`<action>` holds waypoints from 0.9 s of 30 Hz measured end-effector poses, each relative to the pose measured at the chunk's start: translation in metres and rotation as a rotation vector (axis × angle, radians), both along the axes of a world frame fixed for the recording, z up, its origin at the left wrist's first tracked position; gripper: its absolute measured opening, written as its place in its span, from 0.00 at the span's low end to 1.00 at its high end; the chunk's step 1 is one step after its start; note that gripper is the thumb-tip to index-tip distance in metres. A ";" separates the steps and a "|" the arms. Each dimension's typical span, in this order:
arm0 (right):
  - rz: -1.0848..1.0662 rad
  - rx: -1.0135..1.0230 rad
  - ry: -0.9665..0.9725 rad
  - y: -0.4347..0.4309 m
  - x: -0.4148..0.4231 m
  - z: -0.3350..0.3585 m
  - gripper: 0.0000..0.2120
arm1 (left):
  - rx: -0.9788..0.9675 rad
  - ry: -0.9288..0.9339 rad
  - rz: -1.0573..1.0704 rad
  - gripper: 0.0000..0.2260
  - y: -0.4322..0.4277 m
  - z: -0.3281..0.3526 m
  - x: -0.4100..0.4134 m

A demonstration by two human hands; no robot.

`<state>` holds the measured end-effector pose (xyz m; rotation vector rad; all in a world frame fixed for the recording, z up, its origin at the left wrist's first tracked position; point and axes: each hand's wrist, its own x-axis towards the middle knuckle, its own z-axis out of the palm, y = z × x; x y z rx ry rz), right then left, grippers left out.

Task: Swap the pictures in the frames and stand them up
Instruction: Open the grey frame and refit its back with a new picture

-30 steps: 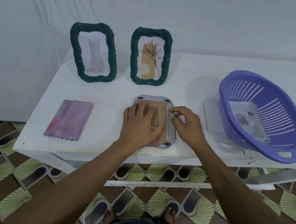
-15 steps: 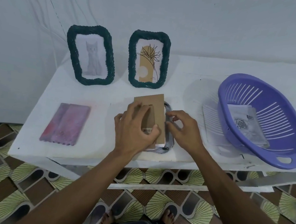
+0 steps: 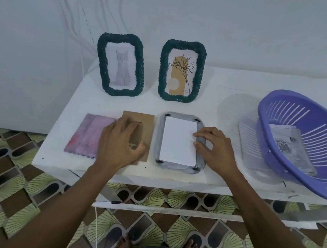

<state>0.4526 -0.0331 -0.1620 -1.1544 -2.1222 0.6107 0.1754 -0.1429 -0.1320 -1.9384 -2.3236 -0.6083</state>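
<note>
Right fingers [image 3: 198, 135] touch facedown frame [image 3: 159, 137]; basket [image 3: 292, 108] nearby, cloth [image 3: 85, 136] leftward.

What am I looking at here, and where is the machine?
No machine: these are a person's bare hands, filmed by one camera worn on the head. On the table stand a green cat frame and a green flower frame. A grey frame lies face down, white sheet showing. The left hand rests flat on a brown backing board beside a pink cloth. The fingers of the right hand touch the sheet's edge; a pinch is unclear. A purple basket holds another picture.
</note>
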 end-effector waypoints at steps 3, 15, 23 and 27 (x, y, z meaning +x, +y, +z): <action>0.017 0.004 0.018 0.000 0.001 0.000 0.10 | -0.034 0.046 -0.023 0.25 -0.003 -0.006 -0.004; 0.029 -0.023 0.053 0.001 0.002 0.000 0.11 | -0.084 0.094 0.003 0.23 0.004 -0.009 0.001; 0.016 -0.030 0.050 -0.001 0.001 0.002 0.12 | -0.157 -0.173 -0.190 0.27 0.029 0.000 0.035; 0.020 -0.023 0.024 -0.001 0.003 0.002 0.13 | -0.151 -0.048 -0.119 0.31 0.040 -0.008 0.046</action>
